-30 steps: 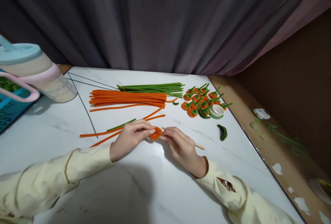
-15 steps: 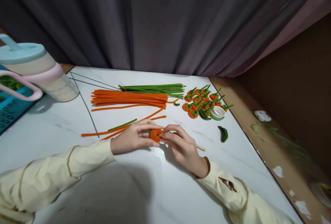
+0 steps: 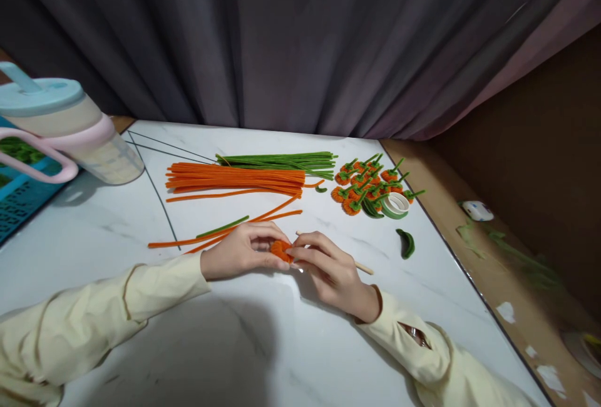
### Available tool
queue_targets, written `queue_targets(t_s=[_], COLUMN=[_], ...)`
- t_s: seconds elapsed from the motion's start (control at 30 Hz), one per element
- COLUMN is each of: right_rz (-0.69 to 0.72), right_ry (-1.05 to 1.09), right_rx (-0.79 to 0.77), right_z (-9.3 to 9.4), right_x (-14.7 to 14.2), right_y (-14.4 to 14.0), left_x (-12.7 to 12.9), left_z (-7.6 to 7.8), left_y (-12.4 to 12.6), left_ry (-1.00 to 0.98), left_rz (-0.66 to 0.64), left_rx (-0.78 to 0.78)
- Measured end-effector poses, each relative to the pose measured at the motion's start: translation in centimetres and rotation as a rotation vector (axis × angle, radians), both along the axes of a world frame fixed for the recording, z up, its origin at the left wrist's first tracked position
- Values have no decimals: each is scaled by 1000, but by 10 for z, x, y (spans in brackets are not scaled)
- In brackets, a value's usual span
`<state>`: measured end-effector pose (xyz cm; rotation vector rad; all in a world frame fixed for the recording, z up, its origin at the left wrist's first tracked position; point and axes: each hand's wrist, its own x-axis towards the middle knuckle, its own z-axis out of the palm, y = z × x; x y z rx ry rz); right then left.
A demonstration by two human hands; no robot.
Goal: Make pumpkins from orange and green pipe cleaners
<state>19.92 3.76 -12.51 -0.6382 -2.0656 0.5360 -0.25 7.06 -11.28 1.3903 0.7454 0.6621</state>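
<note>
Marble table (image 3: 117, 257): pipe cleaners (image 3: 235, 178), prob. tape (image 3: 394, 205).

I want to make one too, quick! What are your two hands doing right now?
Left hand: closed, pinching the orange coil.
Right hand: closed, pinching the same coil; the stick runs under it.

The left hand (image 3: 244, 249) and right hand (image 3: 328, 267) are covering most of the orange coil (image 3: 280, 249). The right hand is also hiding the middle of the wooden stick (image 3: 364, 267). The left edge is cutting off the jug (image 3: 56, 131) and blue basket (image 3: 14, 197). The bottom edge is cropping both sleeves.
</note>
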Motion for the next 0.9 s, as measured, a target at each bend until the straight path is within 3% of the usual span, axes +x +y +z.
queue_targets(t_s=[0.1,0.3,0.43,0.67,0.9], right_rz=[-27,-12,1,-22,-13], right_ry=[-30,-107,-75,-82,-68], right_rx=[76,264,260,259,198], right_z=[0,1,3,-2,-1], right_x=[-1,-2,-4,-4,-3], right_y=[0,-2,-2,0,-3], left_x=[1,0,0,0,0], left_z=[2,1,-1,-2,-3], left_y=[-1,-3,-2,-4,-4], left_ry=[-47,23,39,8,48], left_rz=[14,-61,-58,-31,-73], left_rx=[-83,-62,-39,-128,-48])
